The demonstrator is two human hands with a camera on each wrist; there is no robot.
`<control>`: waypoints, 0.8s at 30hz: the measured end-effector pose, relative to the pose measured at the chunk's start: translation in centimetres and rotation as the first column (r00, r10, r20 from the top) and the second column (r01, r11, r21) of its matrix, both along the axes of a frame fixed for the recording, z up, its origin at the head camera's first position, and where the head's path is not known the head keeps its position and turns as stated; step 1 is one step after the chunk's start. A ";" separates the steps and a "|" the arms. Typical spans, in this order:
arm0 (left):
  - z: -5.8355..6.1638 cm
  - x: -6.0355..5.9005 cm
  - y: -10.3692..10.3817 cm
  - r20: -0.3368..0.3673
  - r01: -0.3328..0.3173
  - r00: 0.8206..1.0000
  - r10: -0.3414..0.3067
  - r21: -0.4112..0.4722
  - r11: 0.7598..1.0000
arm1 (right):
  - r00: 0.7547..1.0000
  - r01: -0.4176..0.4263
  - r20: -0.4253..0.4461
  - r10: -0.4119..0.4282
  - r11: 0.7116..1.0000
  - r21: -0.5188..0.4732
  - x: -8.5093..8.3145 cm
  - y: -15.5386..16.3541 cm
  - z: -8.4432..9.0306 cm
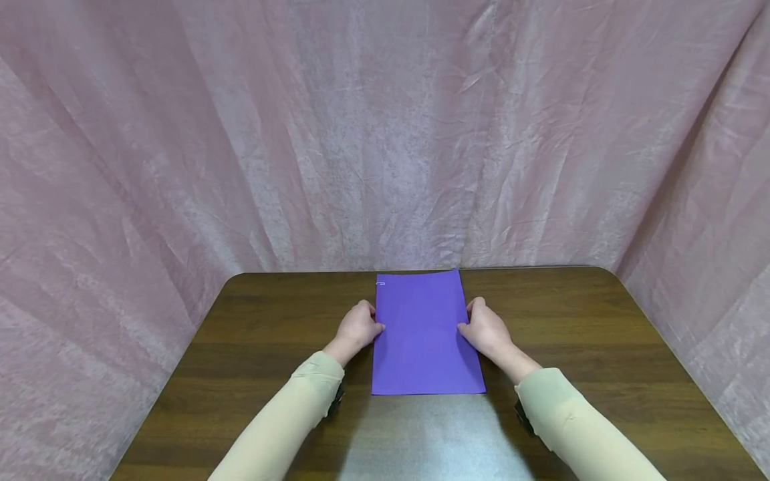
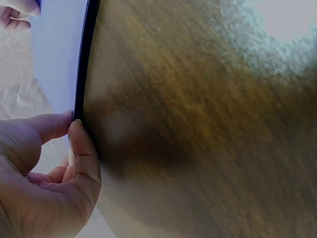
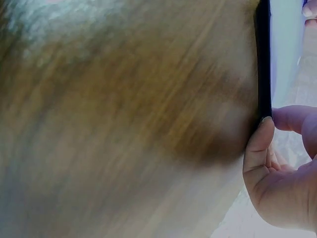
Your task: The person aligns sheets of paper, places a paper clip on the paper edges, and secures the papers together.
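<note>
A flat purple sheet [image 1: 422, 334] is held between both hands above the near-middle of the table, its top edge slightly bowed. Near its upper left corner is a small white mark [image 1: 380, 284] shaped like a paper clip. My left hand [image 1: 357, 327] pinches the left edge, thumb on the upper face and fingers underneath. On the opposite edge, my right hand [image 1: 486, 329] pinches with its thumb on top in the same way. Both wrist views show the sheet's thin dark edge caught between thumb [image 2: 52, 125] and forefinger [image 3: 261, 136].
The brown wood-grain table [image 1: 577, 321] has rounded far corners. A pink velvety curtain [image 1: 385, 133] hangs behind it and along both sides. Bright light reflects off the tabletop in front of the sheet. Pale green sleeves [image 1: 321, 374] cover both forearms.
</note>
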State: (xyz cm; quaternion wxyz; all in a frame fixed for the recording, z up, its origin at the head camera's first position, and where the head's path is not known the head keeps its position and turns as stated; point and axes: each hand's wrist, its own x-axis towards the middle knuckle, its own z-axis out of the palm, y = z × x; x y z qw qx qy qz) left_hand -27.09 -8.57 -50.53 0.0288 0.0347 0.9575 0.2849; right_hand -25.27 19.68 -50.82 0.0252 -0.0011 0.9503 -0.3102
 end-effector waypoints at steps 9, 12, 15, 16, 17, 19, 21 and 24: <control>-0.4 0.0 -0.2 0.007 -0.017 1.000 0.016 0.027 1.000 | 1.000 0.024 -0.007 -0.024 1.000 0.004 -0.1 0.2 -0.4; -0.4 0.0 -0.3 0.015 -0.022 1.000 0.021 0.028 0.999 | 1.000 0.028 -0.001 -0.028 0.999 0.019 -0.2 0.1 -0.4; -0.5 0.0 -0.4 0.025 -0.025 0.999 0.024 0.039 0.999 | 0.999 0.034 -0.002 -0.033 0.999 0.038 -0.1 -0.1 -0.5; -0.6 0.1 -0.4 0.031 -0.026 0.999 0.024 0.045 0.999 | 0.999 0.033 -0.004 -0.033 0.999 0.040 -0.1 -0.2 -0.6; -0.7 0.1 -0.5 0.036 -0.025 0.999 0.023 0.053 0.998 | 0.999 0.035 -0.005 -0.035 0.999 0.040 0.0 -0.2 -0.7; -0.9 0.1 -0.6 0.040 -0.021 0.999 0.018 0.068 0.997 | 0.999 0.042 -0.003 -0.042 0.999 0.032 0.1 -0.1 -0.8; -0.9 0.2 -0.8 0.042 -0.021 0.999 0.018 0.088 0.996 | 0.998 0.056 -0.005 -0.056 0.998 0.012 0.3 0.1 -0.9; -0.5 0.2 -1.3 0.018 -0.038 0.999 0.036 0.103 0.994 | 0.997 0.076 -0.027 -0.077 0.997 -0.025 0.4 0.8 -0.5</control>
